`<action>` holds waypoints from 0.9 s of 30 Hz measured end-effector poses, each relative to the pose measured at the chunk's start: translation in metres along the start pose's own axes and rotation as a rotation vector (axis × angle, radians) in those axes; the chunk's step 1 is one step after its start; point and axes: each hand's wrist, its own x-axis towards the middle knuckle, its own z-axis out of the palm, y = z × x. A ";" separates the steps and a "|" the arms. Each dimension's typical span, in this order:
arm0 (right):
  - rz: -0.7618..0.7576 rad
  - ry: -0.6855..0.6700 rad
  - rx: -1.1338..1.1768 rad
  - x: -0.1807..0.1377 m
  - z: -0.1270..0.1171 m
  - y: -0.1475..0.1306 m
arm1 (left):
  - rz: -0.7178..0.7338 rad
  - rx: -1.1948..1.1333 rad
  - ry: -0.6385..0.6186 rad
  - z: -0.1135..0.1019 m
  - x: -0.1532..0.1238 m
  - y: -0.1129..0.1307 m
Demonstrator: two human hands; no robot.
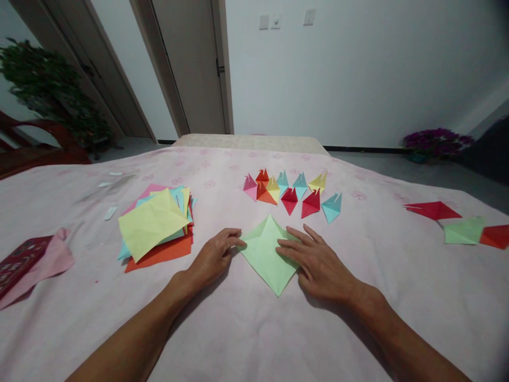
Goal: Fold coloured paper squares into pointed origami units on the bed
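a light green paper square (264,257) lies flat like a diamond on the pink sheet (246,329), near the middle, between the two hands. the left hand (214,258) rests on the sheet just left of it, its fingers (233,239) loosely curled with the tips at the paper's left corner. whether they nip that corner or only press it, i cannot tell. the right hand (320,263) lies palm down, its fingers (292,246) stretched out and slightly spread, flat on the right half of the paper and gripping nothing.

left of the hands sits a loose stack of coloured sheets (157,231), yellow on top and orange at the bottom. just beyond the green paper is a row of small folded pieces (292,192) in pink, orange, yellow, blue and red. far to the right lie a red folded piece (432,210) and a green and red one (473,232). at the left edge a dark red booklet (18,261) lies beside a pink paper (53,258).
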 end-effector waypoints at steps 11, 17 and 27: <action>-0.088 0.088 -0.025 0.001 0.007 -0.008 | 0.056 0.057 -0.068 -0.005 -0.008 -0.010; -0.019 0.143 0.043 -0.002 0.014 -0.007 | 0.067 0.072 -0.054 -0.004 -0.005 -0.011; 0.087 0.247 0.169 0.000 0.017 -0.008 | 0.028 -0.024 -0.039 -0.003 -0.001 -0.021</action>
